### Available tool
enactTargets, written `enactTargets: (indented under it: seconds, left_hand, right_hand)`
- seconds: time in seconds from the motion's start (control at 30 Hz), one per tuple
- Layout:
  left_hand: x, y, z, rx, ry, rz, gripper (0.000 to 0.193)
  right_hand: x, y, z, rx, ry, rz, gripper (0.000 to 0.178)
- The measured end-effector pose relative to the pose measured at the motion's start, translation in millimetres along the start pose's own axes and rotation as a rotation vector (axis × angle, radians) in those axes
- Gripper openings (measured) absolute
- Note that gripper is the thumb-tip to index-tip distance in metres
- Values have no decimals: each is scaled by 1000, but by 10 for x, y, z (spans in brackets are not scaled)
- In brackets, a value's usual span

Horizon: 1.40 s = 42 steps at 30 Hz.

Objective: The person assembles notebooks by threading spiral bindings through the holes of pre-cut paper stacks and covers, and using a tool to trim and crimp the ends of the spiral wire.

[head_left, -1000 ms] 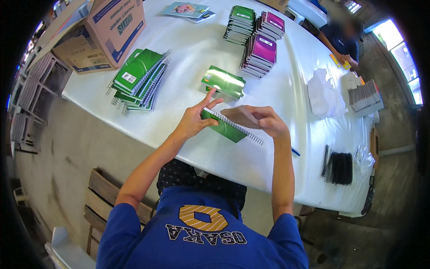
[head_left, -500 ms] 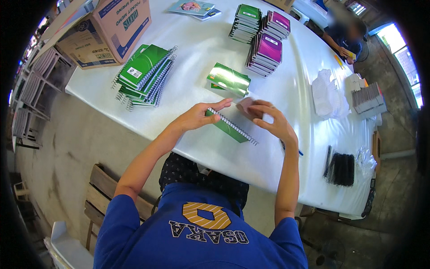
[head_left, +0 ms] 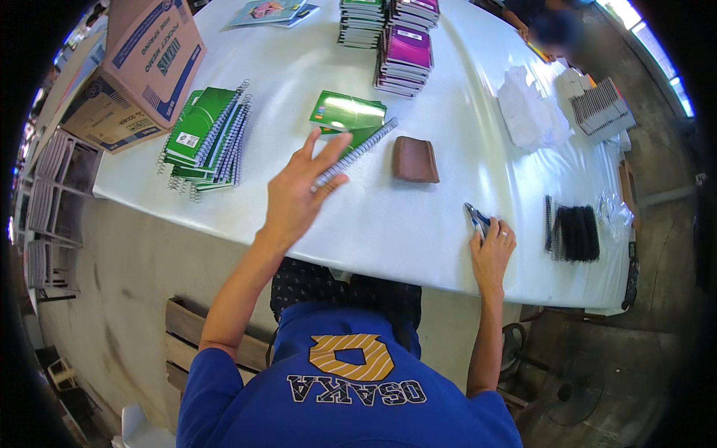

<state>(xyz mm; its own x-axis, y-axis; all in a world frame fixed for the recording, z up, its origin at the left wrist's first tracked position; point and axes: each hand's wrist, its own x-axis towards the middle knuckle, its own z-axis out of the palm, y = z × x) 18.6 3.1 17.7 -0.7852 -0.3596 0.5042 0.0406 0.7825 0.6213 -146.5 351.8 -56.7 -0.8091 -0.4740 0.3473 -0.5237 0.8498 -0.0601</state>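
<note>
My left hand (head_left: 299, 187) grips a green spiral notebook (head_left: 366, 142) by the near end of its wire spine, thumb below and fingers above. The notebook is tilted, its far part overlapping other green notebooks (head_left: 345, 110) that lie on the table. Out to the right, my right hand (head_left: 494, 257) has its fingers closed around the handles of blue-handled pliers (head_left: 478, 216), whose jaws point away from me. Between the hands lies a brown leather-like pad (head_left: 415, 160), touched by neither hand.
A stack of green spiral notebooks (head_left: 203, 134) sits left beside an open cardboard box (head_left: 149, 71). Purple notebooks (head_left: 405, 52) are piled at the back. Right are crumpled white plastic (head_left: 530, 108), a row of grey-edged books (head_left: 601, 106) and black wire coils (head_left: 575, 231). Another person sits far right.
My right hand has let go of the brown pad, moved right and closed on the pliers. My left hand has shifted left and forward with the spiral notebook, turning it.
</note>
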Motion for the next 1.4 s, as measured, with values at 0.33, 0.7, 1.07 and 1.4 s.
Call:
enactTargets:
  seconds: [0.33,0.7,1.07,1.4]
  left_hand:
    - [-357,-107,595,437,-121,73,57]
    - [-350,-40,495,458,-72,70,60]
    - [-287,5,426,419,-51,61,56]
    - [-224,63,119,506,-33,85,58]
  right_hand:
    - [-26,-1551,-492,552,-82,-295,41]
    - [110,-1657,-430,516,-101,-427,44]
    - [210,-1709,-507,555,-20,-467,41]
    - [611,-1596,-713,1300,-1275,4,28]
